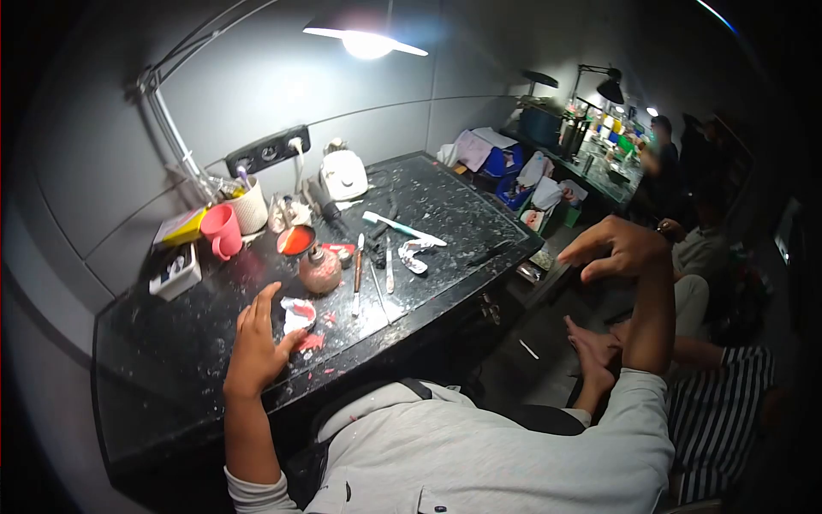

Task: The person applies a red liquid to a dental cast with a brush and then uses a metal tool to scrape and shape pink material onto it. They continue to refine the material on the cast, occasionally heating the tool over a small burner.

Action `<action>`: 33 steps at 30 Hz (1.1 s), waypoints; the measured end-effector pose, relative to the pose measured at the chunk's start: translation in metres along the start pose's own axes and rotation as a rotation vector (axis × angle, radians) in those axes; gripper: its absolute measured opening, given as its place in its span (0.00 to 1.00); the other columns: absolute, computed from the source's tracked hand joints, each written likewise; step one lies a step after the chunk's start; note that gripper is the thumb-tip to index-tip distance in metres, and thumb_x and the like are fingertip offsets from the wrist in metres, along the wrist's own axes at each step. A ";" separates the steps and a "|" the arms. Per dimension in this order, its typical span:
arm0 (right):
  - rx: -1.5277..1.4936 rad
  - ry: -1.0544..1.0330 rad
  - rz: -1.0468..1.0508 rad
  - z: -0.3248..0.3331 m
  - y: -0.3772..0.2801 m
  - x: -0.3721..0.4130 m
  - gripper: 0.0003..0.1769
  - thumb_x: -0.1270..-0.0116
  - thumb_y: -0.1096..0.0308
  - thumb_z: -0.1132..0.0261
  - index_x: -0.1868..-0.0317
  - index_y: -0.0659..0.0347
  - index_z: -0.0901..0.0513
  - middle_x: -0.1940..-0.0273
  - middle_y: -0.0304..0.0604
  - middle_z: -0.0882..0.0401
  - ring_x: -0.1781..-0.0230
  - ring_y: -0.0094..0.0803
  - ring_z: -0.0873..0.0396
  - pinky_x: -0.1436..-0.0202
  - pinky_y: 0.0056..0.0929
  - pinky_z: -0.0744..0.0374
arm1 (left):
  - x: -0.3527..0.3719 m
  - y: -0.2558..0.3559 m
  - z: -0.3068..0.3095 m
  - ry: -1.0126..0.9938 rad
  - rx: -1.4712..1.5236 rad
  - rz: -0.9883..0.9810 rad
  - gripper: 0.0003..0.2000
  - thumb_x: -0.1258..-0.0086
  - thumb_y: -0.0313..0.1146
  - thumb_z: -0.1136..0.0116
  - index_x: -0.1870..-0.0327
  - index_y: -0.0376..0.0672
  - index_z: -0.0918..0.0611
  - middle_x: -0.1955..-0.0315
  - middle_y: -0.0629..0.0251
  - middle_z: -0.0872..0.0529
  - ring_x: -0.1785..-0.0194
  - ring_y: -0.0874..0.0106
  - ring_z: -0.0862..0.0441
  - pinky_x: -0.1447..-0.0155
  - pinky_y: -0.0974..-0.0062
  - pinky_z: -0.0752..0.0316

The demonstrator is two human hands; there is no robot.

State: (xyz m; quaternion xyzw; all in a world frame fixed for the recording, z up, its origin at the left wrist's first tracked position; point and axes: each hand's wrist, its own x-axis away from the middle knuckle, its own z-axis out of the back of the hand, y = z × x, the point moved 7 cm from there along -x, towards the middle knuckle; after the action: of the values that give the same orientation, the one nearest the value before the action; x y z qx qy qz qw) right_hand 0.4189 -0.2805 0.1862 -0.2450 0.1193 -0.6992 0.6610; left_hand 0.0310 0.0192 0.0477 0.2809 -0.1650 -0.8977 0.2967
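My left hand (257, 341) rests at the front left of the black table, fingers apart and holding nothing. Right beside its fingers lies a white dental cast with pink wax on it (298, 315), and a pink wax scrap (310, 343) is near the thumb. Raised off the table's right side, my right hand (618, 247) is bent at the wrist, with thumb and fingers apart and nothing seen between them. A round pinkish burner (320, 271), a small pan with orange-red contents (296, 241), a brown-handled wax knife (358, 274) and a thin metal tool (378, 293) lie beyond the left hand.
Farther back are a toothbrush (407, 230), a white horseshoe-shaped dental piece (415, 257), a pink mug (223, 230), a white box (176, 272) and a white device (344, 176). A lit lamp (366, 44) hangs above. People sit close on the right; a bare foot (591, 351) shows there.
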 end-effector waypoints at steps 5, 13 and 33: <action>0.005 0.209 -0.295 0.029 0.108 -0.023 0.27 0.31 0.57 0.25 0.39 0.65 0.15 0.47 0.48 0.11 0.46 0.31 0.15 0.40 0.31 0.20 | -0.001 0.006 -0.002 -0.095 -0.025 0.005 0.36 0.34 0.39 0.27 0.27 0.40 0.30 0.34 0.51 0.21 0.30 0.49 0.26 0.21 0.55 0.40; 0.236 0.272 -0.028 0.005 0.086 -0.124 0.54 0.32 0.49 0.26 0.14 0.42 0.50 0.23 0.63 0.35 0.32 0.54 0.22 0.29 0.44 0.24 | -0.004 0.000 0.002 0.073 0.014 -0.112 0.13 0.29 0.28 0.37 0.46 0.36 0.19 0.42 0.50 0.16 0.36 0.49 0.22 0.28 0.53 0.34; -0.112 0.312 0.120 -0.077 0.053 -0.117 0.25 0.30 0.56 0.26 0.40 0.65 0.15 0.48 0.50 0.10 0.47 0.36 0.11 0.41 0.34 0.16 | -0.001 0.002 0.013 0.213 -0.084 -0.140 0.03 0.34 0.19 0.37 0.64 0.37 0.18 0.46 0.58 0.12 0.43 0.56 0.19 0.34 0.59 0.31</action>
State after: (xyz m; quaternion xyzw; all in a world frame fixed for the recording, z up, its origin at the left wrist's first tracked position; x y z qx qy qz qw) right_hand 0.4271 -0.1826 0.0723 -0.1621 0.2736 -0.6805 0.6602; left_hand 0.0245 0.0198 0.0592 0.3728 -0.0750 -0.8874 0.2607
